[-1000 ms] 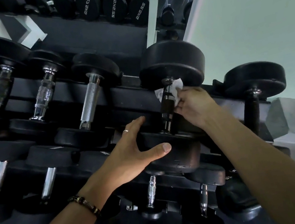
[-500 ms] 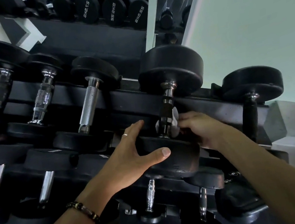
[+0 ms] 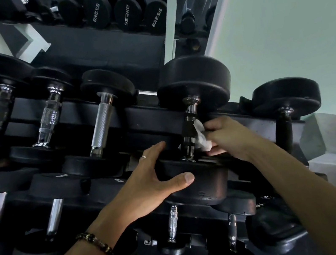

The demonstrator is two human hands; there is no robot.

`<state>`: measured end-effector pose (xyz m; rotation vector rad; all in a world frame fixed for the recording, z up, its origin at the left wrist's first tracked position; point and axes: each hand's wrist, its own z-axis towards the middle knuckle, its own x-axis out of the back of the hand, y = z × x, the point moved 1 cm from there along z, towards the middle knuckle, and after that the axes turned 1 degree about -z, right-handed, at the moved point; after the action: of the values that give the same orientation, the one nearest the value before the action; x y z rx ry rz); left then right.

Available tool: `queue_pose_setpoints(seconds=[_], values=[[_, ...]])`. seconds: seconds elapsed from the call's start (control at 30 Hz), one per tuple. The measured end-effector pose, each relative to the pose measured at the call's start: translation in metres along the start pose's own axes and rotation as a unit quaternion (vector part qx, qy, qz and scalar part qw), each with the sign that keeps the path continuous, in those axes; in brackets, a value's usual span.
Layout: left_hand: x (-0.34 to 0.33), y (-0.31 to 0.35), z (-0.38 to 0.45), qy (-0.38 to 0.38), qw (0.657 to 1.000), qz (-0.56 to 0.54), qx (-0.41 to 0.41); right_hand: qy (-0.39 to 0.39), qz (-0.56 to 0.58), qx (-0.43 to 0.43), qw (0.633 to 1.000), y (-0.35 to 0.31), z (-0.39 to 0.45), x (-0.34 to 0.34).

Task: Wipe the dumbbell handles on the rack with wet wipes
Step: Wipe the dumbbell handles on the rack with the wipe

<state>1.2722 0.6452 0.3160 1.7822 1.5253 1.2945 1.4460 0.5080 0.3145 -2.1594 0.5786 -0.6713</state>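
A big black dumbbell lies on the top tier of the black rack [image 3: 145, 117], its dark chrome handle [image 3: 190, 128] running between two round heads. My right hand [image 3: 228, 135] pinches a crumpled white wet wipe [image 3: 202, 137] against the right side of that handle, near its lower half. My left hand [image 3: 149, 181] grips the near head [image 3: 208, 187] of the same dumbbell, fingers over its top edge and thumb across its face.
More dumbbells with chrome handles [image 3: 102, 125] fill the top tier to the left, one more [image 3: 286, 107] to the right. Lower tiers hold smaller dumbbells [image 3: 173, 224]. A second rack [image 3: 128, 16] stands behind. A pale green wall [image 3: 287, 7] is on the right.
My right hand slid the wipe from the top of the handle down to its bottom, then came partway back up. My left hand stayed on the near head.
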Motion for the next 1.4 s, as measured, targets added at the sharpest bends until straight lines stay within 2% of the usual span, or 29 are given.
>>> queue_pose_setpoints(seconds=[0.13, 0.2, 0.3, 0.4, 0.53, 0.6, 0.67, 0.73, 0.83, 0.93, 1.0, 1.1, 1.2, 1.33, 1.4], values=[[0.014, 0.007, 0.007, -0.023, 1.000, -0.007, -0.015, 0.146, -0.119, 0.107, 0.976, -0.013, -0.027, 0.005], [0.022, 0.019, 0.018, -0.003, 0.997, -0.066, -0.042, 0.167, -0.140, 0.138, 0.966, -0.025, -0.042, 0.001], [0.032, 0.041, 0.032, -0.017, 0.986, -0.126, -0.111, 0.132, -0.075, 0.149, 0.977, -0.039, -0.053, -0.014], [0.049, 0.052, 0.040, -0.042, 0.975, -0.110, -0.188, 0.161, 0.003, 0.141, 0.977, -0.049, -0.057, -0.034], [0.069, 0.042, 0.046, -0.062, 0.970, -0.094, -0.213, 0.171, 0.167, 0.084, 0.967, -0.047, -0.062, -0.059], [0.068, 0.030, 0.053, -0.018, 0.978, -0.080, -0.193, 0.226, 0.146, 0.066, 0.961, -0.040, -0.068, -0.065], [0.064, 0.021, 0.061, 0.065, 0.982, -0.058, -0.169, 0.336, 0.018, 0.035, 0.941, -0.031, -0.074, -0.068], [0.055, 0.019, 0.073, 0.116, 0.982, -0.042, -0.144, 0.390, -0.054, 0.002, 0.919, -0.022, -0.075, -0.077], [0.032, 0.032, 0.099, 0.135, 0.985, -0.073, -0.076, 0.412, -0.110, -0.035, 0.904, -0.011, -0.066, -0.091], [0.012, 0.050, 0.117, 0.152, 0.957, -0.248, -0.014, 0.438, -0.114, -0.028, 0.891, -0.009, -0.062, -0.092], [0.009, 0.052, 0.118, 0.147, 0.940, -0.308, 0.027, 0.441, -0.114, -0.022, 0.890, -0.007, -0.063, -0.090], [0.010, 0.038, 0.100, 0.104, 0.950, -0.285, 0.079, 0.439, -0.113, -0.012, 0.891, -0.006, -0.064, -0.092], [0.010, 0.034, 0.093, 0.076, 0.958, -0.266, 0.069, 0.444, -0.106, -0.002, 0.889, -0.005, -0.064, -0.092], [0.007, 0.054, 0.129, 0.139, 0.942, -0.295, 0.076, 0.451, -0.098, -0.003, 0.887, -0.004, -0.063, -0.093], [0.006, 0.052, 0.126, 0.132, 0.958, -0.248, 0.064, 0.451, -0.101, -0.002, 0.887, -0.003, -0.063, -0.092]])
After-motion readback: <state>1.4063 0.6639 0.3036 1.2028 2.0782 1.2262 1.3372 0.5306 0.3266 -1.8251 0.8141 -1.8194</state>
